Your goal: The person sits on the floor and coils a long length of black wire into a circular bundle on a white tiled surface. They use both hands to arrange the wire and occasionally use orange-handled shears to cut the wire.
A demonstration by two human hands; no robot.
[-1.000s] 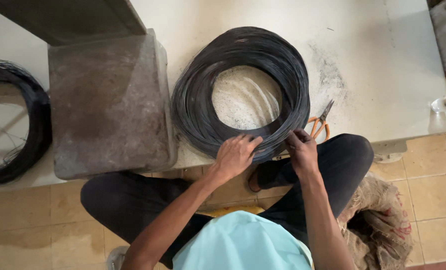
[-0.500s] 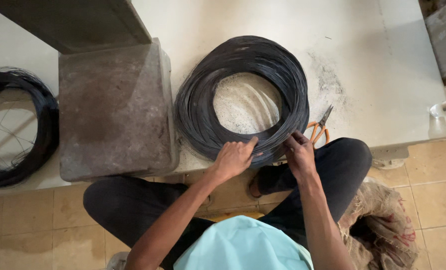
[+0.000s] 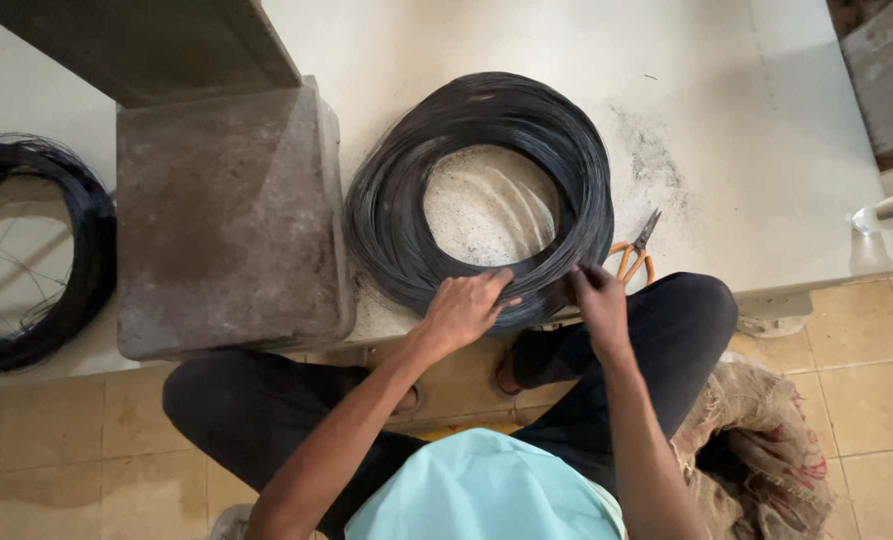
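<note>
The left hand (image 3: 464, 308) lies palm down on the near arc of a big coil of dark wire (image 3: 397, 215), fingers spread and curled over the strands, pressing rather than closing round them. Just beside it the right hand (image 3: 595, 297) pinches at the same near arc, fingertips drawn together on what looks like a few strands; whether it has a single loose end between them is too small to tell. Both hands touch the coil, a little apart from each other.

The coil lies flat on a pale, dusty table (image 3: 747, 150), its near edge right at the table's front lip, above the person's crossed legs in dark trousers. It is a thick ring of many thin turns with the bare tabletop showing through the middle.

By its look it should be heavy as a whole yet springy in its parts: each strand thin and bendable, the bundle stiff and inclined to spread or tangle once loosened. The strands look smooth and may slide under the fingers, and cut ends could prick. A sound hold would be round the whole thickness of the ring with both hands set apart, or a fingertip pinch for one strand.

Orange-handled scissors (image 3: 635, 254) lie just right of the coil. A worn stone-like block (image 3: 227, 210) stands left, and a second wire coil (image 3: 87, 240) beyond it. A burlap sack (image 3: 757, 450) sits on the tiled floor
</note>
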